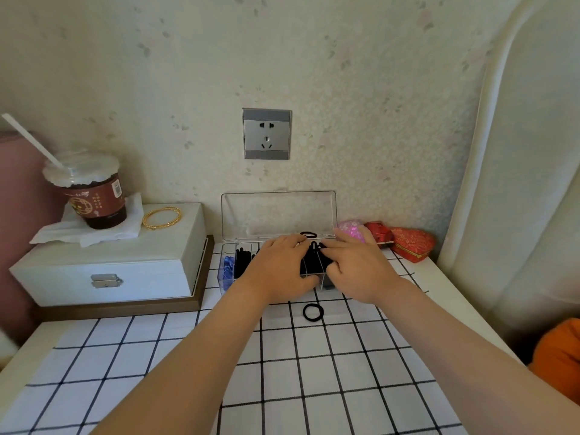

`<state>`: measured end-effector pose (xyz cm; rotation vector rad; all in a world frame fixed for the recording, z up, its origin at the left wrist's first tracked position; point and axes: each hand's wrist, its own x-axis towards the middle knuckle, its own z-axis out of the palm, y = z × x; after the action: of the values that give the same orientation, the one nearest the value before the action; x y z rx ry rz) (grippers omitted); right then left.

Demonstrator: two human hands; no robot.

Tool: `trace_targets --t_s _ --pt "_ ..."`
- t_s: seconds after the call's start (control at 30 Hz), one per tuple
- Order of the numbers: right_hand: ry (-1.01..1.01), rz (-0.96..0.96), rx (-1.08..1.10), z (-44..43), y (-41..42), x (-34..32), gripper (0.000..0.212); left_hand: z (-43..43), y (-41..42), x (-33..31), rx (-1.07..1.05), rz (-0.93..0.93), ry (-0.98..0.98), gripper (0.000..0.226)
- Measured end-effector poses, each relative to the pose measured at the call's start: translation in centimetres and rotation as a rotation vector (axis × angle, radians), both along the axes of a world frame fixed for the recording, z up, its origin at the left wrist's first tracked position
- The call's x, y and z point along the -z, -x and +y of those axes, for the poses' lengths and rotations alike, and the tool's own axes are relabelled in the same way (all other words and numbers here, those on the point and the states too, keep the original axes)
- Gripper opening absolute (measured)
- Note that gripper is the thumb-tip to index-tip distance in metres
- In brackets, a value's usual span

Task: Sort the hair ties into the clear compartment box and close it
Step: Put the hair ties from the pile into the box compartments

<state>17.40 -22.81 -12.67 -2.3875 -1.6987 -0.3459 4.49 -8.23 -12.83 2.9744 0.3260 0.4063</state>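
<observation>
The clear compartment box (226, 248) sits at the desk's (445, 285) back edge, its lid (279, 215) leaning open on the wall so both hands can reach in. The right hand (354, 268) pinches black hair ties (314, 260) into a middle compartment. The left hand (279, 268) lies over the box, likely steadying it, though I cannot tell if it grips anything. One loose hair tie (305, 312) waits just in front.

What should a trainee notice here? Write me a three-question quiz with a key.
1. True or false: the lid of the clear plastic compartment box is shut.
2. The loose black hair tie lies: A in the box; B on the checked cloth; C on the lid.
3. Which ring-shaped thing lies on the white latched case?
Key: 1 false; 2 B; 3 the gold bangle.
</observation>
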Motion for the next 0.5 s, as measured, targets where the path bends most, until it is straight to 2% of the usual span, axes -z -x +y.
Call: trace_targets --t_s 0.17,0.33,0.43,0.5 --pt "-0.104 0.090 -0.009 -0.6 0.7 -1.0 0.035 0.1 1.3 -0.6 0.009 -0.043 0.015 0.068" --pt "-0.292 0.161 -0.012 -1.6 2.2 -2.2 0.035 -1.2 2.9 -1.0 0.024 -0.214 -0.068 0.033" --pt "-0.102 0.281 -0.059 -2.1 4.2 -2.4 0.025 -2.6 4.2 -0.8 0.045 -0.285 -0.075 0.015" --pt "0.072 0.322 -0.061 -2.3 5.4 -2.1 0.021 -3.4 5.1 -0.5 0.082 -0.254 -0.067 0.010"
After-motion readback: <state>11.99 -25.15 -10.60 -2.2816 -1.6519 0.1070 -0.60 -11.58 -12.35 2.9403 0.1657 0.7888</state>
